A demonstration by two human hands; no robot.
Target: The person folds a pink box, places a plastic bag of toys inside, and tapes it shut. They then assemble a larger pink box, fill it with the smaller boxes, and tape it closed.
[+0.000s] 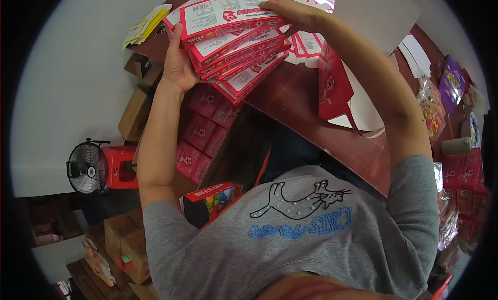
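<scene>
Several flat red-and-white printed boxes (228, 17) are piled in an uneven, fanned stack at the corner of the dark red table (275, 92). My left hand (179, 61) grips the stack's left end, thumb up along the side and the other fingers hidden beneath or behind the boxes. On the far right end of the top box lies my right hand (295, 13), its fingers curled over the edge. Lower boxes jut out to the right and toward me.
Flat printed card sheets (308, 43) and a folded red carton (332, 87) lie right of the stack. Packed red boxes (199, 128) sit below the table edge. A black fan (87, 167) stands at left. Bagged goods (431, 108) line the right side.
</scene>
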